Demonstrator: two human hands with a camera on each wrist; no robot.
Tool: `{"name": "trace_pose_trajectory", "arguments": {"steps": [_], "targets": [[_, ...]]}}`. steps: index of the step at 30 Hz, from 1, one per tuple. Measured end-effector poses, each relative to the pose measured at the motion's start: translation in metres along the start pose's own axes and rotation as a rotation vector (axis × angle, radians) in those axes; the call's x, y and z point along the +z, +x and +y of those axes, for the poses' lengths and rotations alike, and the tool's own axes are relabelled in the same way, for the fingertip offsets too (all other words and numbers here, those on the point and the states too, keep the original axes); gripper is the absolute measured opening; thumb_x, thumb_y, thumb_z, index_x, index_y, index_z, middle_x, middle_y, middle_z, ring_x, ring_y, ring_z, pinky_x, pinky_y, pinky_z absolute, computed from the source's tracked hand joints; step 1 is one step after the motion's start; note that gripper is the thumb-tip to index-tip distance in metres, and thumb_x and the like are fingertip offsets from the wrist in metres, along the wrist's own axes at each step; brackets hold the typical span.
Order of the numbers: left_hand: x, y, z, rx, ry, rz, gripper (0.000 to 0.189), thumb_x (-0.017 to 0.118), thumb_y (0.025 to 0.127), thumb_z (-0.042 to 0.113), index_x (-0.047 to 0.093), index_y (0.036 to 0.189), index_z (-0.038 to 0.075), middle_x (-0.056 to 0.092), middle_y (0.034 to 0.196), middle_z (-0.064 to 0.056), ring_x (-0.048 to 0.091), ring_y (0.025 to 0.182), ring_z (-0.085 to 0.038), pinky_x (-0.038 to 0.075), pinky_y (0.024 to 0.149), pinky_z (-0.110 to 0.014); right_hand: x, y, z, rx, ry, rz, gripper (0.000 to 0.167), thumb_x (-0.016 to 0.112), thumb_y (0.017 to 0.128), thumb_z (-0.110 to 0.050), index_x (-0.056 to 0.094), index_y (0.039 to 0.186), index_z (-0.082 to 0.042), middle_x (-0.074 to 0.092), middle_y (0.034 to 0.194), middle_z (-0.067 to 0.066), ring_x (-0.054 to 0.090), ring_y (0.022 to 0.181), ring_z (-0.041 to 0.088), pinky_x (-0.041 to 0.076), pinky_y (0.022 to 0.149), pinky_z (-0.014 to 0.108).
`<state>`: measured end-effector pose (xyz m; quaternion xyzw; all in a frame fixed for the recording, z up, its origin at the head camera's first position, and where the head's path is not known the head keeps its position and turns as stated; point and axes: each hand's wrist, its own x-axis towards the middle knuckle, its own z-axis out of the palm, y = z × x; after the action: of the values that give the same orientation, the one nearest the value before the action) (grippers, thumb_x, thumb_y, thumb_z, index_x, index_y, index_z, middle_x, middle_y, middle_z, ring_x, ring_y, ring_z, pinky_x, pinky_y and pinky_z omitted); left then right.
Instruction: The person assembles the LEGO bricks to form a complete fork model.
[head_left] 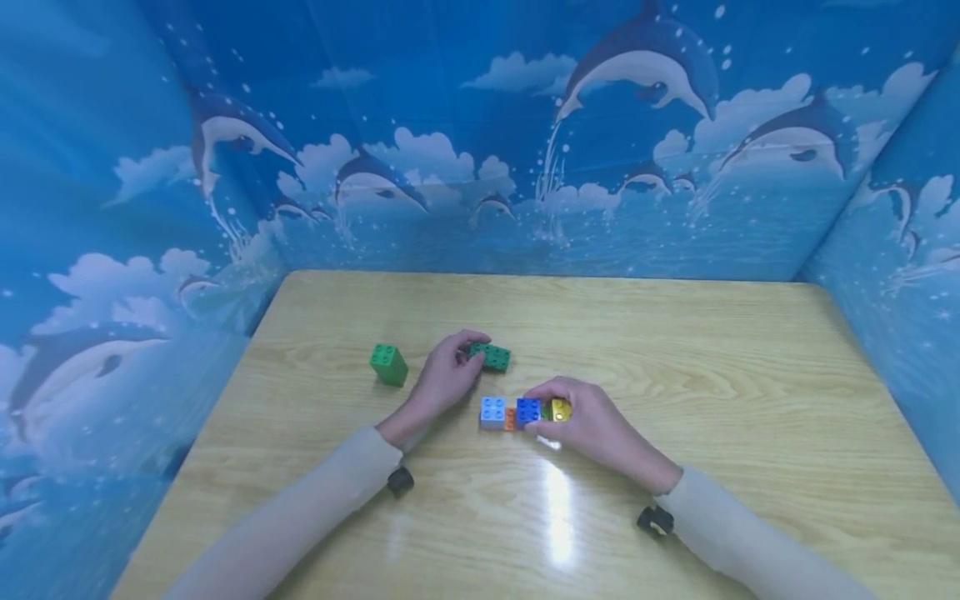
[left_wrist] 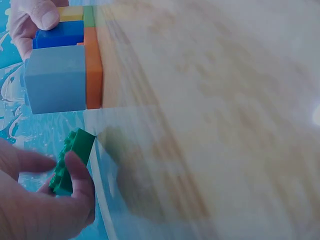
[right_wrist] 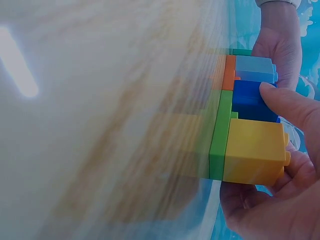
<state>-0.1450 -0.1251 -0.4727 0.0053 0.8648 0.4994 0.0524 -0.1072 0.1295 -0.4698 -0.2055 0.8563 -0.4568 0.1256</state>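
On a wood-grained table (head_left: 712, 350), a tall light green block (head_left: 390, 365) is seen standing upright at far left, apart from the rest. To its right, by the left hand (head_left: 448, 373), a dark green brick (head_left: 497, 357) is pinched between thumb and fingers, just behind a row of bricks. That row is formed by a light blue block (head_left: 492, 413) on an orange brick (head_left: 510, 418), a dark blue brick (head_left: 528, 412), clasped by the right hand's (head_left: 588, 417) thumb and fingers, and a yellow block (head_left: 561, 409) on a lime brick (right_wrist: 221, 140).
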Motion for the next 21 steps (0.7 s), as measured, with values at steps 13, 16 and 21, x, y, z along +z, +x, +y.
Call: {"name": "trace_pose_trajectory", "arguments": {"steps": [13,16,21], "targets": [[0.007,0.003,0.008,-0.012,0.021,-0.182,0.043,0.072,0.102,-0.001,0.063,0.144,0.005,0.068,0.106,-0.006,0.07,0.078,-0.019,0.059,0.065,-0.031,0.001,0.0,0.001,-0.005,0.007,0.006,0.041,0.094,0.087,-0.019,0.079,0.125,-0.015,0.076,0.122,-0.003,0.069,0.12,0.024,0.053,0.109,0.051],[0.008,0.005,0.01,-0.032,0.031,-0.231,0.041,0.072,0.104,0.002,0.06,0.143,0.003,0.073,0.092,-0.005,0.072,0.076,-0.02,0.06,0.064,-0.032,0.001,0.0,0.001,-0.008,0.006,0.005,0.041,0.094,0.087,-0.019,0.079,0.125,-0.015,0.076,0.122,-0.004,0.069,0.12,0.024,0.053,0.109,0.051],[0.01,0.011,0.009,0.032,0.135,-0.24,0.038,0.079,0.1,0.006,0.068,0.136,0.004,0.067,0.098,-0.003,0.065,0.083,-0.018,0.057,0.071,-0.032,0.0,0.0,0.002,-0.011,-0.001,0.003,0.042,0.094,0.088,-0.02,0.079,0.126,-0.015,0.076,0.121,-0.004,0.069,0.119,0.023,0.054,0.108,0.051]]}}
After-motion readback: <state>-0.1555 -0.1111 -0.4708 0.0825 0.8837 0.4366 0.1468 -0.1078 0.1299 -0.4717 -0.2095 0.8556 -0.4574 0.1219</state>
